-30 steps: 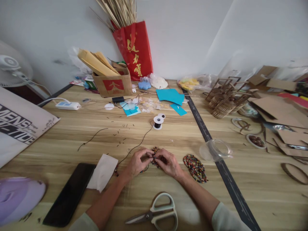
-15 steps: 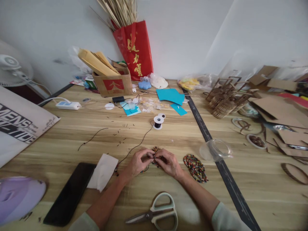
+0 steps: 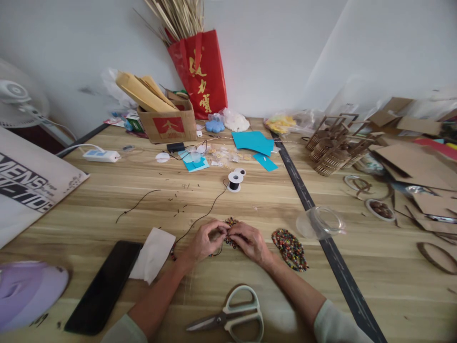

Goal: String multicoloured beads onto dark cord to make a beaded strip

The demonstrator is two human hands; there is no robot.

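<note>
Left hand (image 3: 204, 240) and right hand (image 3: 250, 242) meet fingertip to fingertip over a small beaded piece (image 3: 231, 232), both pinched shut on it, low over the counter (image 3: 250, 200) near its front edge. Exact bead pinched: can't tell, too small. One dark cord (image 3: 200, 218) runs from the hands up and right to one thread spool (image 3: 234, 181), long axis diagonal away from the person. One finished beaded mat (image 3: 290, 248) lies flat just right of the right hand. One clear plastic cup (image 3: 320, 223) lies tipped on its side further right (contents not visible). One pair of scissors (image 3: 235, 317) sits near the person, blades pointing left. One white tissue (image 3: 153, 255) and one black phone (image 3: 103, 286) lie to the left. At the back: one cardboard box (image 3: 167, 125) holding yellow envelopes, and one red bag (image 3: 198, 71) holding dry stalks.
</note>
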